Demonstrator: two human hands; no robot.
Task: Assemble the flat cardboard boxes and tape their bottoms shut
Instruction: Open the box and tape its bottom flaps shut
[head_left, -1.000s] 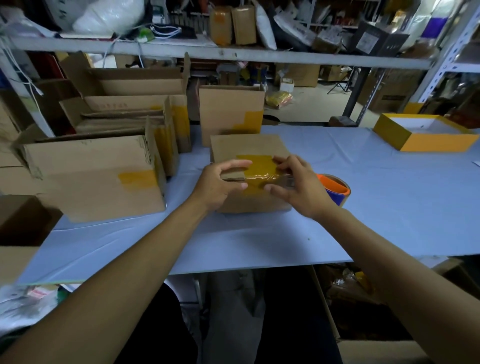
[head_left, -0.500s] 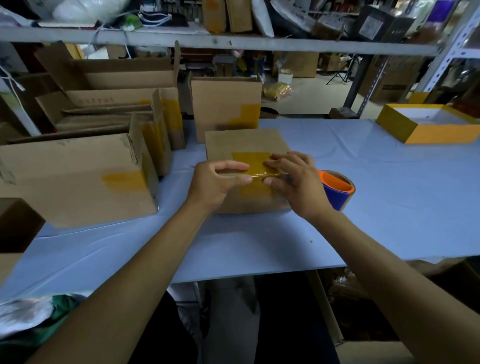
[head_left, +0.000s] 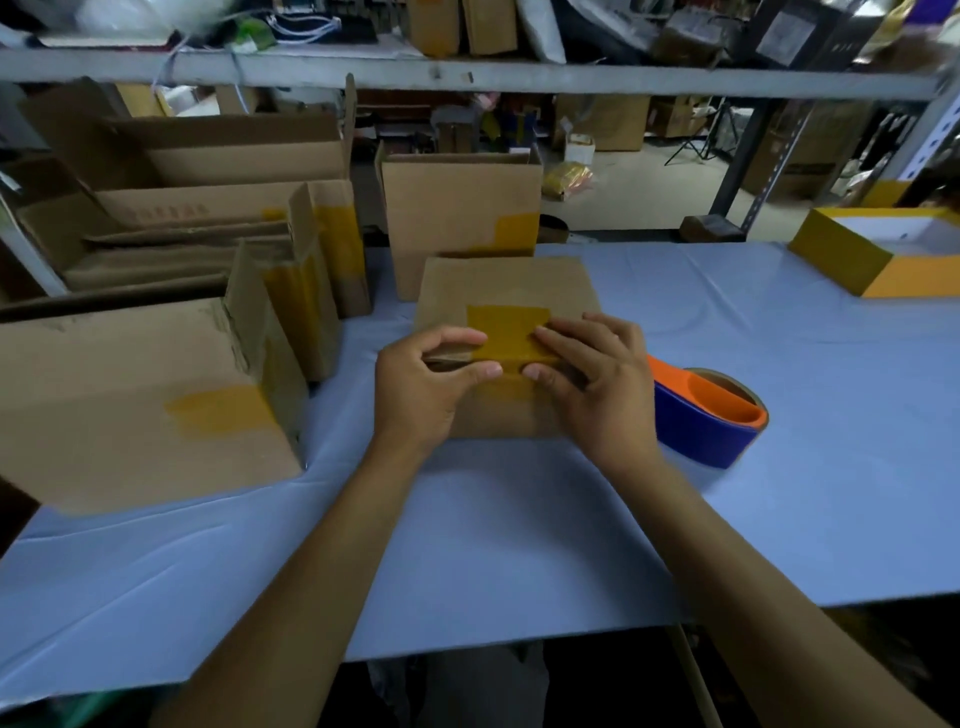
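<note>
While seen from the head camera: small brown cardboard box (head_left: 506, 291) bottom-up at the middle of the pale blue worktop (head_left: 519, 519), a strip of yellow-brown tape (head_left: 506, 330) across its upper face and folded over the near edge. Left hand (head_left: 421, 395) curled on the box's near left edge, thumb and forefinger pinching at the tape's left side. Right hand (head_left: 597, 379) laid over the near right edge, fingers nearly straight, fingertips pressing on the tape, thumb on the front face. Blue and orange tape dispenser (head_left: 706, 410) on the worktop just right of the right hand. Larger taped brown carton (head_left: 140, 400) lying at the left, an upright open brown carton (head_left: 460, 218) just behind the small box, yellow shallow tray box (head_left: 878, 249) far right
</note>
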